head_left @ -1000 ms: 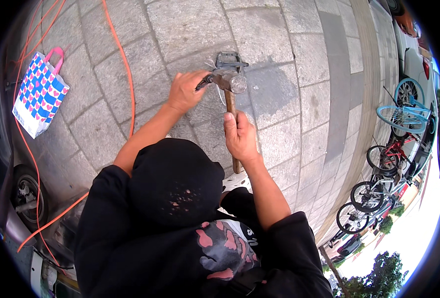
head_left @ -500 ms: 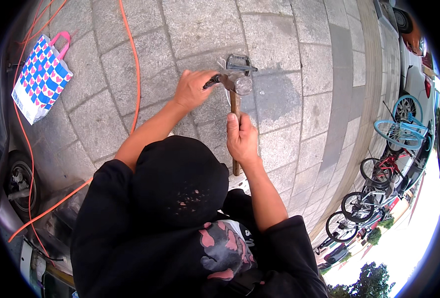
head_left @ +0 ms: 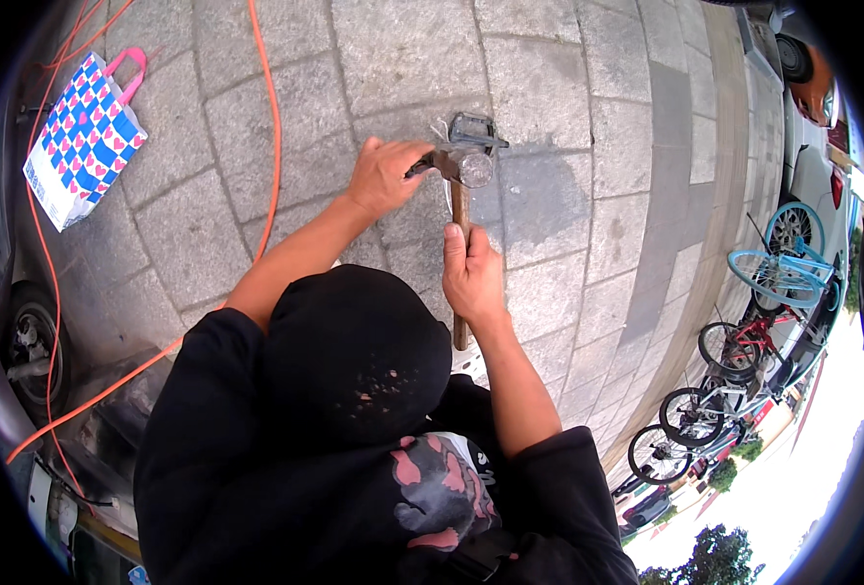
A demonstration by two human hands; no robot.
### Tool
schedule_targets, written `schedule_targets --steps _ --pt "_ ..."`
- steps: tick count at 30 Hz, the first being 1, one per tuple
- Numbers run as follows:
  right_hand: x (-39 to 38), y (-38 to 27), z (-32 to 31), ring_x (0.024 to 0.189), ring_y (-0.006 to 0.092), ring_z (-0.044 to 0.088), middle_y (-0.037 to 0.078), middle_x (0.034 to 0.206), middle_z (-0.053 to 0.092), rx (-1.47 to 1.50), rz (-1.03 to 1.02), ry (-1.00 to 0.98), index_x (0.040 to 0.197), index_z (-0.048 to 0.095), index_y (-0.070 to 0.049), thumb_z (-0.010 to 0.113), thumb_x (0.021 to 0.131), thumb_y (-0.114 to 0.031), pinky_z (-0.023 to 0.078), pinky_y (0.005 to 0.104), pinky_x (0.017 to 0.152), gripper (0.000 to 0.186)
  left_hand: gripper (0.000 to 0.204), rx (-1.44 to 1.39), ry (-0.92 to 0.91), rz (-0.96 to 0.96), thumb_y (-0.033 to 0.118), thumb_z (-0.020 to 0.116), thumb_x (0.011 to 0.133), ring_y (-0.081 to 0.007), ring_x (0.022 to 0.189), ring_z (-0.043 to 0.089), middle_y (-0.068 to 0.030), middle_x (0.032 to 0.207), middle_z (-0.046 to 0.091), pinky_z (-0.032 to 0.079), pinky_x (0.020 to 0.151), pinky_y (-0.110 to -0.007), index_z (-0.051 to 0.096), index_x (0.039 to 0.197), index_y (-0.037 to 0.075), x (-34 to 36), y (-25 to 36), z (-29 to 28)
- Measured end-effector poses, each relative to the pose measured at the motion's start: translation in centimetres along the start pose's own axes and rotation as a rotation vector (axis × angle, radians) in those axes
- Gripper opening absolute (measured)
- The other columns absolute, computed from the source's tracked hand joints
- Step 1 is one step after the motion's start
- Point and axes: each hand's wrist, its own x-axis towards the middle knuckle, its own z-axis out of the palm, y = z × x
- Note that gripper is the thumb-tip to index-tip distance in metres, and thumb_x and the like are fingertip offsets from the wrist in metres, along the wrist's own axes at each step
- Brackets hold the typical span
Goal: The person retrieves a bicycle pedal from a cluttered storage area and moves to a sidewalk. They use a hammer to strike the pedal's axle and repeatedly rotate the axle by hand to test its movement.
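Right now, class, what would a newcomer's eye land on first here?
At centre, the right hand grips a wooden-handled hammer over a small metal part on the grey paving, with the left hand beside it. A blue-and-white checked bag lies upper left, and bicycles stand at right.

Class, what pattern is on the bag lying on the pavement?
Blue-and-white checks with pink hearts on the bag; head view.

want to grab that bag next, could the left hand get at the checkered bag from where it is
Probably not without shifting. The left hand is down at the small metal part beside the hammer, while the checkered bag lies well off to the left, beyond the orange cable. Nothing blocks the way; it simply looks too far.
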Motion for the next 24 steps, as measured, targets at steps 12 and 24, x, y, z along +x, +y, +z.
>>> schedule_targets --steps 12,24 --pt "-2.0 -4.3 -3.7 0.059 0.0106 0.058 0.006 0.072 0.063 0.133 -0.415 0.184 0.107 0.057 0.000 0.048 0.116 -0.038 0.045 0.0284 0.053 0.041 0.031 0.023 -0.002 0.025 0.021 0.080 0.091 -0.0178 0.103 0.073 0.0017 0.115 0.080 0.040 0.089 -0.039 0.074 0.121 0.019 1.5 0.2 0.0" --pt "-0.1 -5.4 -5.4 0.056 0.0089 0.056 0.002 0.072 0.061 0.261 -0.211 0.076 0.106 0.057 -0.003 0.052 0.117 -0.036 0.045 0.0275 0.051 0.036 0.032 0.021 0.002 0.040 0.023 0.079 0.093 -0.0184 0.102 0.073 0.0012 0.115 0.080 0.040 0.089 -0.039 0.074 0.124 0.019 1.1 -0.5 1.1"
